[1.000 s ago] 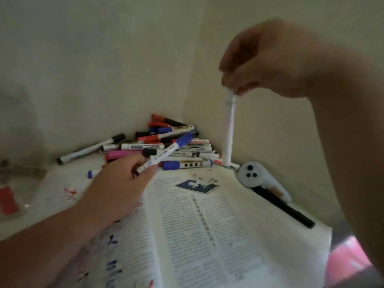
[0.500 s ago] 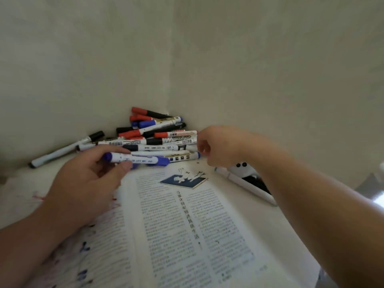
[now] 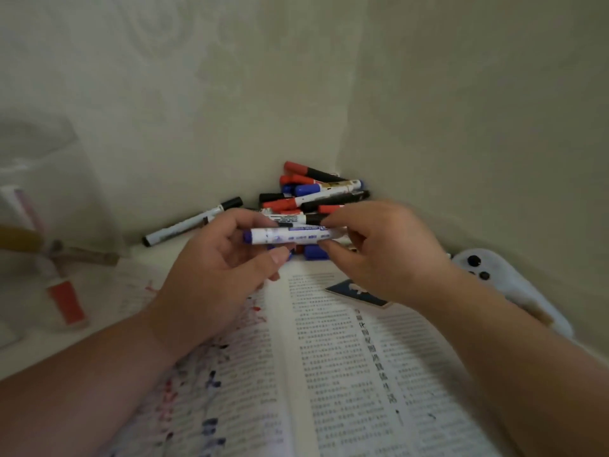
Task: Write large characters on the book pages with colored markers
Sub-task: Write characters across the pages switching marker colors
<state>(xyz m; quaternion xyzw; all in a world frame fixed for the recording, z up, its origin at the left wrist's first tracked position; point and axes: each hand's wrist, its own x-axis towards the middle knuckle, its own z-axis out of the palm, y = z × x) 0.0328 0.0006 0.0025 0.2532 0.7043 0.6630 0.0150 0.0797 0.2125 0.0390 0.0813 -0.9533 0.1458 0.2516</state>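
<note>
Nearest to us, the open book of white pages with dense printed columns (image 3: 346, 374) lies flat on the pale tabletop (image 3: 33, 351). Its left page bears scattered red and blue ink marks. A small dark-blue card (image 3: 359, 293) rests on the upper part of the right page, partly under the right wrist.

Above the book's top edge we see both hands raised, sharing one white-barrelled marker with a blue end (image 3: 286, 237), which is held level and clear of the paper. The left hand (image 3: 214, 282) pinches the barrel near its blue end between thumb and curled fingers. The right hand (image 3: 385, 255) closes thumb and forefinger on the opposite end and hides it, so we cannot tell whether a cap is fitted there.

To the right, a white rounded controller with black buttons (image 3: 494, 278) lies beside the book. To the left, a blurred white tube with a red label (image 3: 66, 305) stands on the table.

Farther back, a heap of red-, blue- and black-capped markers (image 3: 316, 192) fills the corner where the cream walls (image 3: 197, 94) meet. A single white marker with a black cap (image 3: 191, 222) lies apart, left of the heap.
</note>
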